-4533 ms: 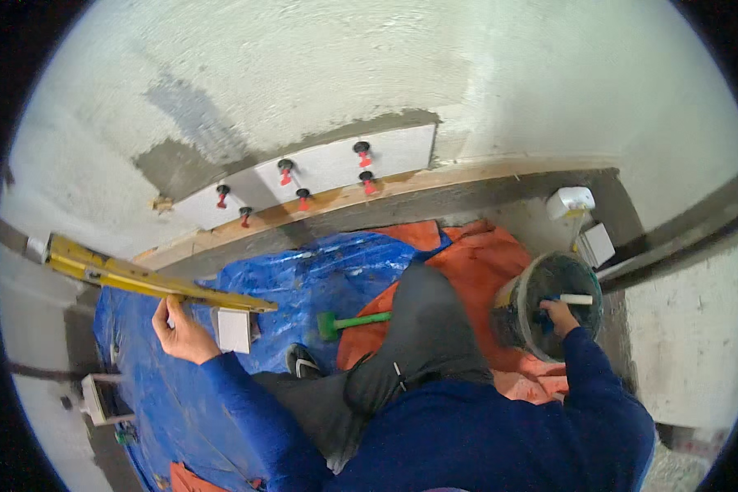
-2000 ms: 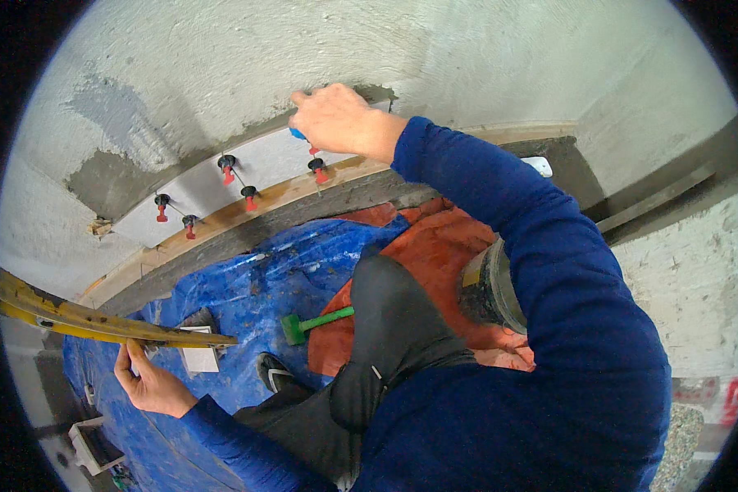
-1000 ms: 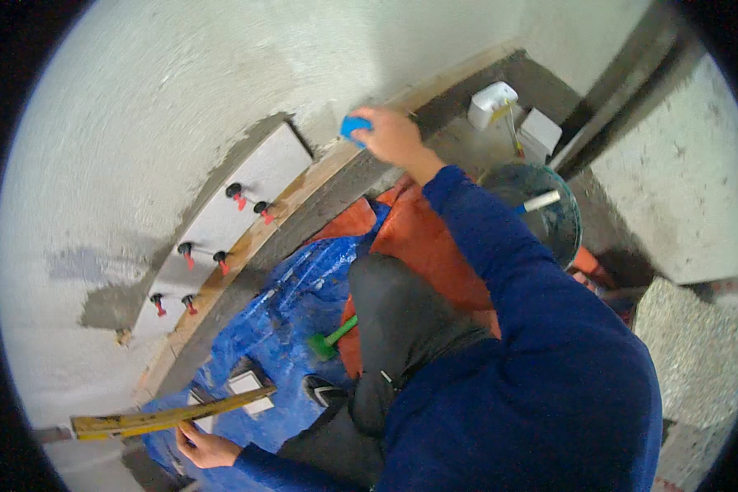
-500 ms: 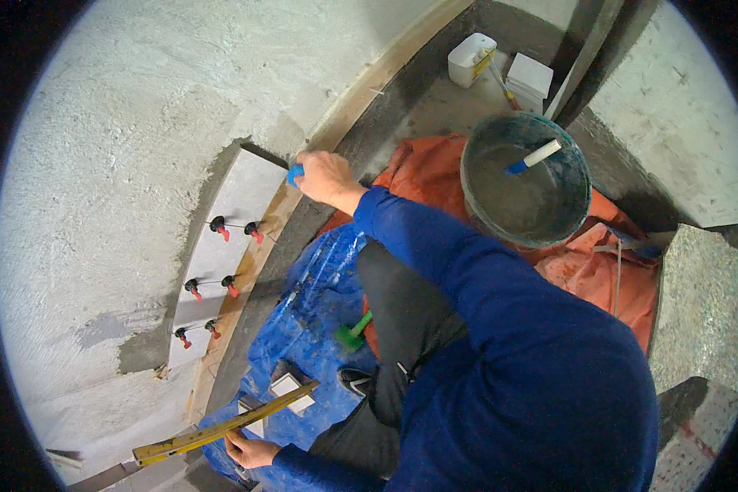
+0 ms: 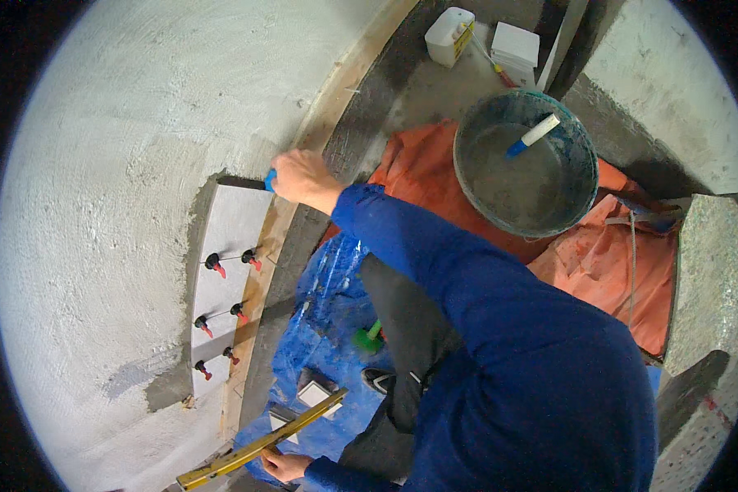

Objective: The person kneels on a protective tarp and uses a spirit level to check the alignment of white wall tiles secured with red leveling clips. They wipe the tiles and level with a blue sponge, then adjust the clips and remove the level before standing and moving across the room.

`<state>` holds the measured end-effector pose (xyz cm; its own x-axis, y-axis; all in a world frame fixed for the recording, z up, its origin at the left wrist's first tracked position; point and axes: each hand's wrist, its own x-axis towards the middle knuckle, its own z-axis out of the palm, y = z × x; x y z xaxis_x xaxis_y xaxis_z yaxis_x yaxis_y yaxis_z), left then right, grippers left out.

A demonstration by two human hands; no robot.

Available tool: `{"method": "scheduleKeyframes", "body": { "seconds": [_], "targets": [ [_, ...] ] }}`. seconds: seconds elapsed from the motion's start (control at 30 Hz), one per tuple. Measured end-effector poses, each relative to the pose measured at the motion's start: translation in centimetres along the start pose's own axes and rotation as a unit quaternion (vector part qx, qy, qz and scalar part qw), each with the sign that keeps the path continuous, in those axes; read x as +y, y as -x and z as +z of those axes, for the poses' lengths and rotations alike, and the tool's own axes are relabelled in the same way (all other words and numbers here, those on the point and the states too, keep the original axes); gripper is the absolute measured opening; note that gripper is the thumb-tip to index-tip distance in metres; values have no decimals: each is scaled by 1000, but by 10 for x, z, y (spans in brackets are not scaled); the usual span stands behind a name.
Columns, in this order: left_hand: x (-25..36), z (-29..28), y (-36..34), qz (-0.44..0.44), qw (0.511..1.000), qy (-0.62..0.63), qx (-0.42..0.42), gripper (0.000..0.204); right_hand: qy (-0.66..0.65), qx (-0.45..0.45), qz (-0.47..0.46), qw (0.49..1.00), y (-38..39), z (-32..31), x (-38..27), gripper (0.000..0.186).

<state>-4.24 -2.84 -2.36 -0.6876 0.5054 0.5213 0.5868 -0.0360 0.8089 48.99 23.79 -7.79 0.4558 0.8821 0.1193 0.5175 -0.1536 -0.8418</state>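
Observation:
My right hand (image 5: 302,176) is closed on a small blue object (image 5: 271,180), beside the upper end of a strip of white tiles (image 5: 232,211) on the wall, over a light wooden batten (image 5: 321,107). Several black-and-red levelling clips (image 5: 215,265) sit along the tile joints. Low in the picture my left hand (image 5: 280,463) grips a long yellow spirit level (image 5: 307,416), which lies across above stacked small white tiles (image 5: 314,391).
A bucket (image 5: 525,197) of grey water holds a white-and-blue handled tool (image 5: 533,135). Beyond are a white canister (image 5: 449,37) and stacked tiles (image 5: 517,45). Blue (image 5: 312,295) and orange tarps (image 5: 611,279) cover the floor around a green mallet (image 5: 369,339). A speckled board (image 5: 708,279) stands right.
My right hand has risen from the bucket to the tile strip's end, carrying the blue object. The view has turned, bringing the bucket higher. My left hand still holds the level.

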Motion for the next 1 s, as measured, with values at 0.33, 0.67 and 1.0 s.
{"method": "scheduleKeyframes", "body": {
  "seconds": [0.33, 0.67, 1.0],
  "targets": [
    [1, -7, 5, 0, 1000, 4, -10, 27, -31, -59, 1, 998, -31, 30, -8, 25],
    [-5, -5, 1, 11, 1000, 3, -24, 27, -193, -81, -71, 975, -54, -10, -60, 28],
    [-13, -2, 0, -5, 999, 33, -16, 27, -593, 83, -73, 798, -28, -87, -60, 63]
  ]
}}
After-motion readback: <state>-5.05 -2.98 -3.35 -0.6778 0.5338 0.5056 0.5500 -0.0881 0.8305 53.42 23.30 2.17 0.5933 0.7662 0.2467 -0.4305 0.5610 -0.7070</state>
